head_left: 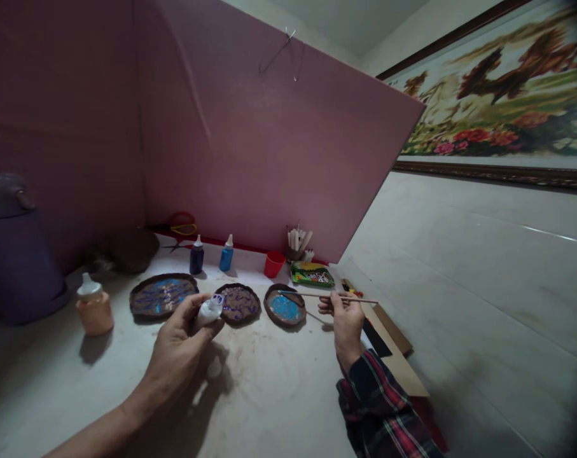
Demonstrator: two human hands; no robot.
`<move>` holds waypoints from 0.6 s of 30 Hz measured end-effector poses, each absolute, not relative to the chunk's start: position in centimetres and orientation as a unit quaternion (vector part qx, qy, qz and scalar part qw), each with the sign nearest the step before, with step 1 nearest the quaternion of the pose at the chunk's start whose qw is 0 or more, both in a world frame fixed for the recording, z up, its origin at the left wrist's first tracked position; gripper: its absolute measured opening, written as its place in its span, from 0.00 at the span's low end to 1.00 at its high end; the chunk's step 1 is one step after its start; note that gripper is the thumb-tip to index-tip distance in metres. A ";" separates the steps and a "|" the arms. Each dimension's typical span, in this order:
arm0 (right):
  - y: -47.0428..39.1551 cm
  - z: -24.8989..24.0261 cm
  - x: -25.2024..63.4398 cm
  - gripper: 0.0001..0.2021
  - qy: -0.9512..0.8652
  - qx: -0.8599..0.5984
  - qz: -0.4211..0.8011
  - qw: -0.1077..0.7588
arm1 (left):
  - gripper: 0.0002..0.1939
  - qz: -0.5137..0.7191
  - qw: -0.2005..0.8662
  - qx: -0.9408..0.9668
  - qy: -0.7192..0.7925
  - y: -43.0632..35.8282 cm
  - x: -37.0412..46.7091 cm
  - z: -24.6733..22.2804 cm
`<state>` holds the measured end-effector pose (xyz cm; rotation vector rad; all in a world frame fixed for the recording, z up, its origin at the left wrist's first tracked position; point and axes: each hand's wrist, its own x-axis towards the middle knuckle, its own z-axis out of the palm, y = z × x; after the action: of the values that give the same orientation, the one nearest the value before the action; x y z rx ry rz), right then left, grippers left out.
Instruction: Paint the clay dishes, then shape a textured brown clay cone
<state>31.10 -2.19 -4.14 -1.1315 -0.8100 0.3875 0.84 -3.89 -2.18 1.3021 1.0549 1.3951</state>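
My left hand (186, 337) is closed around a small white paint bottle (210, 310), tilted with its top toward the middle of the table. Pinched in my right hand (346, 321) is a thin paintbrush (326, 296), its blue-looking tip over a small brown clay dish (273, 306) with light blue paint in it. Whether the tip touches the dish is unclear. Behind the white bottle lies a round clay dish with purple paint (240, 304). Farther left is a larger clay dish (166, 294) streaked with blue and purple.
Purple (197, 257) and blue (226, 256) paint bottles stand at the back, beside a red cup (273, 264) and a green packet (312, 275). An orange paint bottle (95, 308) and a large purple container (21, 254) are left. Cardboard (397, 366) lies along the right wall.
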 end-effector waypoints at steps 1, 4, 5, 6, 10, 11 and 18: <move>-2.2 -4.2 31.1 0.16 -0.370 -0.514 0.180 0.752 | 0.17 0.568 0.461 0.530 0.430 -3.9 0.8 -2.2; -2.1 -4.3 31.0 0.16 -0.375 -0.505 0.188 0.754 | 0.18 0.568 0.463 0.527 0.430 -3.9 0.9 -2.3; -2.1 -4.3 31.0 0.16 -0.378 -0.504 0.190 0.753 | 0.18 0.566 0.467 0.526 0.430 -3.9 1.0 -2.3; -2.1 -4.3 30.9 0.16 -0.381 -0.504 0.193 0.751 | 0.18 0.567 0.470 0.523 0.429 -3.9 1.0 -2.3; -2.3 -4.3 30.7 0.16 -0.393 -0.500 0.208 0.744 | 0.17 0.576 0.471 0.516 0.425 -4.0 1.1 -2.1; -2.4 -4.3 30.6 0.16 -0.395 -0.500 0.209 0.742 | 0.17 0.576 0.469 0.518 0.424 -4.0 1.1 -2.0; -2.4 -4.2 30.6 0.16 -0.397 -0.503 0.217 0.737 | 0.18 0.570 0.478 0.518 0.422 -4.0 1.0 -2.0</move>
<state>30.57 -2.44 -4.18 -1.1045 -0.8709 0.4759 1.01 -3.96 -2.02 1.2635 1.0302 1.3922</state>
